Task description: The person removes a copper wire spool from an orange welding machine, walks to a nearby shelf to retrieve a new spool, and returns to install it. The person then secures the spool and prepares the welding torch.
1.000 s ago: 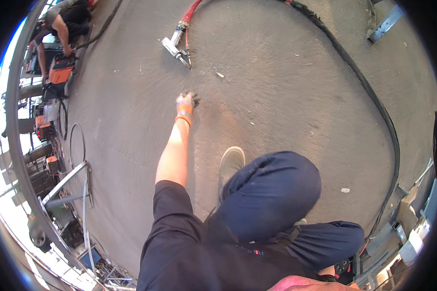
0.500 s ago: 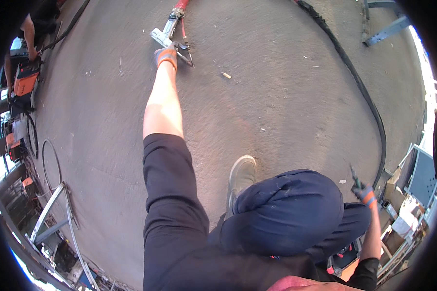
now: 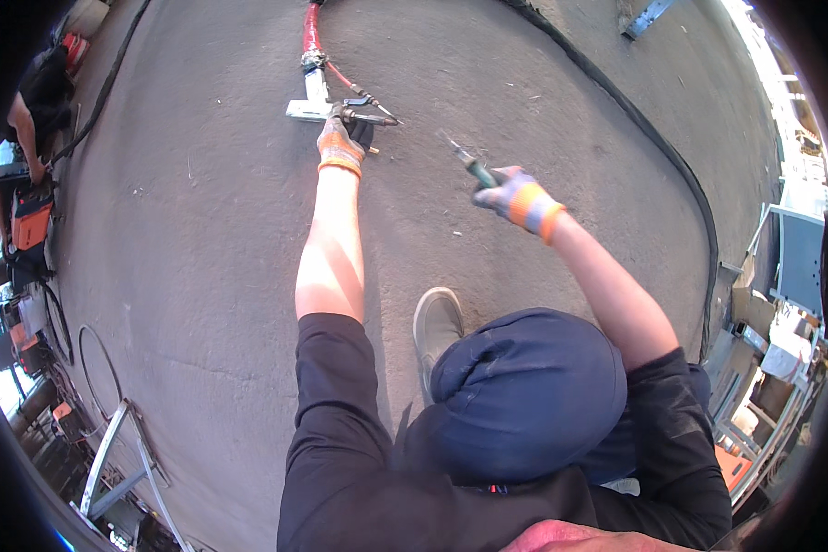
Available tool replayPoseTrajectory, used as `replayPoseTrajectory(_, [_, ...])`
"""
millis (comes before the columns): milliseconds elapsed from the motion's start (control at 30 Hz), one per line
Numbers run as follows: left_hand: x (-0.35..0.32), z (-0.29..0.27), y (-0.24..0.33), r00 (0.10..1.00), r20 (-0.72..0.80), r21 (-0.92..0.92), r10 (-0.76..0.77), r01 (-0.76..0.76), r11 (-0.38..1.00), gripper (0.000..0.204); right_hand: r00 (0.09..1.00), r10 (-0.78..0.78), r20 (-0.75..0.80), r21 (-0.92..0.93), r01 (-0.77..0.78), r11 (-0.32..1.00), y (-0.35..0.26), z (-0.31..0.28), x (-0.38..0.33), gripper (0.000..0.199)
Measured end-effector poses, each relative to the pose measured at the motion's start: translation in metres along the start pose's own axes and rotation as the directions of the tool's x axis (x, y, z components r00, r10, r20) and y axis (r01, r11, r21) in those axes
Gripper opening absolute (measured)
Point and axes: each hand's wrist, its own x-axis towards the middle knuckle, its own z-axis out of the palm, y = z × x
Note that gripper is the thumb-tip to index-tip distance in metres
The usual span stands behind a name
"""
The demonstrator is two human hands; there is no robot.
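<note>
Gripping a dark metal welding electrode holder [image 3: 363, 112] that lies on the grey concrete floor [image 3: 202, 230] far ahead of the person, the left hand [image 3: 342, 138], in a grey work glove with an orange cuff, is curled shut around the holder's handle with the arm stretched straight out. The holder's thin jaws point to the right, and a slim red cable [image 3: 339, 75] runs from it back toward a thick red hose [image 3: 312, 28] that leads up and out of view. Just beside the holder, on its left, a small pale metal T-shaped piece [image 3: 311, 104] rests flat on the floor, touching or nearly touching the gloved fingers; which of the two cannot be told. The right hand [image 3: 515, 195], wearing a glove of the same kind with blue and orange bands, is raised above the floor and closed on a thin rod-like tool with a green grip [image 3: 467, 158], whose pale tip points up and left toward the holder without reaching it. Below the arms, the person's bent knee in dark blue cloth [image 3: 524, 391] fills the centre, with a grey shoe [image 3: 435, 324] set on the concrete just left of it. A heavy black cable [image 3: 653, 138] curves across the floor on the right side, well apart from both hands. At the far left edge another person [image 3: 32, 110] crouches near orange equipment [image 3: 29, 225].
</note>
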Motion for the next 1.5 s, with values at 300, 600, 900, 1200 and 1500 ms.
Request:
replayPoseTrajectory(300, [-0.022,0.006,-0.001,0.99,-0.031,-0.009,0.14,-0.141,0.99,0.022,1.0,-0.01,0.011,-0.166,0.012,0.986,-0.038,0.024,0.054,0.024])
replayPoseTrajectory(600, [-0.031,0.007,0.001,0.993,-0.034,0.024,0.11,-0.109,0.994,0.022,0.997,-0.076,0.029,-0.219,0.08,0.972,-0.057,0.019,0.052,0.031])
replayPoseTrajectory(900, [0.004,0.004,-0.052,0.957,0.289,-0.183,0.035,0.019,0.983,0.067,0.999,-0.044,0.014,-0.228,0.046,0.972,-0.064,0.034,0.045,0.034])
replayPoseTrajectory(1200, [0.031,-0.046,-0.073,0.891,0.454,0.485,0.018,-0.264,0.834,0.068,0.988,-0.147,-0.051,-0.152,0.138,0.979,-0.078,0.048,0.016,0.03])
replayPoseTrajectory(1500, [0.023,-0.056,-0.051,0.887,0.451,0.592,0.095,-0.377,0.712,0.068,0.985,-0.137,-0.106,-0.013,0.136,0.991,-0.081,0.087,0.035,0.034])
